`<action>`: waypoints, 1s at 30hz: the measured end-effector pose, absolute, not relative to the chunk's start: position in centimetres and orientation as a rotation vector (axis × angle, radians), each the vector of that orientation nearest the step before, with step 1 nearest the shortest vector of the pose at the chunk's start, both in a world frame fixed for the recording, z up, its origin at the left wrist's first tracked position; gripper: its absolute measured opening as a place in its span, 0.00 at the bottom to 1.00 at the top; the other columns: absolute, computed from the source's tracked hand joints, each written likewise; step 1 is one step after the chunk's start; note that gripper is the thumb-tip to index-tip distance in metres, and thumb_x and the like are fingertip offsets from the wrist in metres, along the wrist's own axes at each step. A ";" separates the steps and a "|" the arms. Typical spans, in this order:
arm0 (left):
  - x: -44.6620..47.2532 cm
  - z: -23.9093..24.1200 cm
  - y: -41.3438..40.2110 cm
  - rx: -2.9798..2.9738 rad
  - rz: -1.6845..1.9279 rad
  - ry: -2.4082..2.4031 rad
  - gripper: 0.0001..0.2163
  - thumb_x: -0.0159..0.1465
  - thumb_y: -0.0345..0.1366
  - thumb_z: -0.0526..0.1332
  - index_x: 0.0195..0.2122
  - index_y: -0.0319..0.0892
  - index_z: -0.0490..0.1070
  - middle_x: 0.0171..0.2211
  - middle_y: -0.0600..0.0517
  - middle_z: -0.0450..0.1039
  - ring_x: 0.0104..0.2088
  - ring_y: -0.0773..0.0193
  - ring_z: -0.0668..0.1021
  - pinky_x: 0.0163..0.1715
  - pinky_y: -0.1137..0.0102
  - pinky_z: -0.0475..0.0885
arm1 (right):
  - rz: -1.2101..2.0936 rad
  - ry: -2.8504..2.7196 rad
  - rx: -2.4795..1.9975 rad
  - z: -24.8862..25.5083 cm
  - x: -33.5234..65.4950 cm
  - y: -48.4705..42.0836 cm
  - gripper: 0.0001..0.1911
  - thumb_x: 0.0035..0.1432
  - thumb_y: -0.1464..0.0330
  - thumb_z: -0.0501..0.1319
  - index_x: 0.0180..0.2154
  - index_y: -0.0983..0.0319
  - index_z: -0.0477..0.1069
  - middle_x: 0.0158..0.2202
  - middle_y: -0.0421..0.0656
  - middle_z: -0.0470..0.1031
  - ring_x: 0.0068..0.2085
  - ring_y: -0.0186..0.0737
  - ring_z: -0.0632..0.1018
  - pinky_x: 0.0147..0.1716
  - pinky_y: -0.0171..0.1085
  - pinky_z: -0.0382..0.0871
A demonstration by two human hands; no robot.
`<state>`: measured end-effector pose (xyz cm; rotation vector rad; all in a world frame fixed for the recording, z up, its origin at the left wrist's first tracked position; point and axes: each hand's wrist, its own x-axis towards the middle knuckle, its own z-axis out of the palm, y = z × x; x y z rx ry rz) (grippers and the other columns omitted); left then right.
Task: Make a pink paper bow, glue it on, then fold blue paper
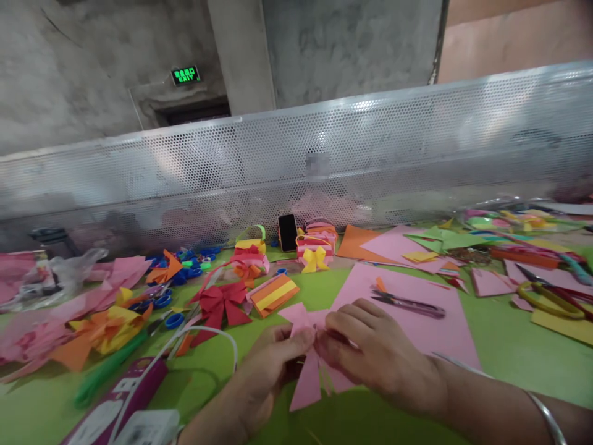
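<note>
A pink paper bow is pinched at its middle between both hands, low over the green table. My left hand grips it from the left with thumb and fingers. My right hand holds it from the right, and its wrist wears a thin metal bangle. Just behind my hands lies a pink paper sheet with small thread snips on top.
A red paper bow, an orange-yellow folded piece, small paper baskets and a phone sit behind. Scissors and coloured sheets are right; paper scraps left. A purple device with white cable lies front left. A perforated metal screen closes the back.
</note>
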<state>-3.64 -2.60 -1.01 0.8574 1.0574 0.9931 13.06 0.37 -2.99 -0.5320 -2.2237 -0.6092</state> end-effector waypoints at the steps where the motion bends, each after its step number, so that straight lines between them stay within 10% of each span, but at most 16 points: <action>1: -3.6 -1.1 -2.5 0.851 1.013 1.075 0.16 0.39 0.42 0.73 0.21 0.37 0.73 0.19 0.54 0.71 0.21 0.70 0.70 0.25 0.74 0.64 | -0.634 -2.234 -0.521 -3.1 13.0 0.4 0.10 0.58 0.75 0.57 0.25 0.61 0.66 0.25 0.39 0.69 0.27 0.34 0.67 0.27 0.38 0.51; 8: -3.3 -1.1 -2.6 0.926 1.056 1.154 0.15 0.35 0.38 0.74 0.20 0.36 0.73 0.17 0.54 0.69 0.20 0.71 0.68 0.24 0.74 0.62 | -0.461 -2.201 -0.515 -3.1 12.9 0.2 0.09 0.57 0.76 0.55 0.27 0.62 0.70 0.25 0.41 0.70 0.26 0.35 0.68 0.26 0.36 0.57; 20: -3.9 -1.6 -1.9 1.209 1.007 1.276 0.11 0.38 0.36 0.70 0.18 0.38 0.70 0.15 0.57 0.64 0.19 0.71 0.65 0.20 0.75 0.59 | 1.216 -1.696 -1.007 -1.6 12.3 -0.5 0.09 0.53 0.62 0.57 0.27 0.62 0.67 0.24 0.39 0.67 0.26 0.34 0.68 0.24 0.33 0.61; 30: -3.4 -1.6 -2.4 1.421 0.925 1.427 0.09 0.42 0.35 0.61 0.13 0.41 0.59 0.14 0.59 0.54 0.18 0.72 0.59 0.18 0.75 0.52 | 1.249 -1.705 -0.986 -2.1 11.7 -1.0 0.08 0.42 0.78 0.55 0.28 0.62 0.66 0.23 0.36 0.66 0.25 0.32 0.67 0.24 0.31 0.58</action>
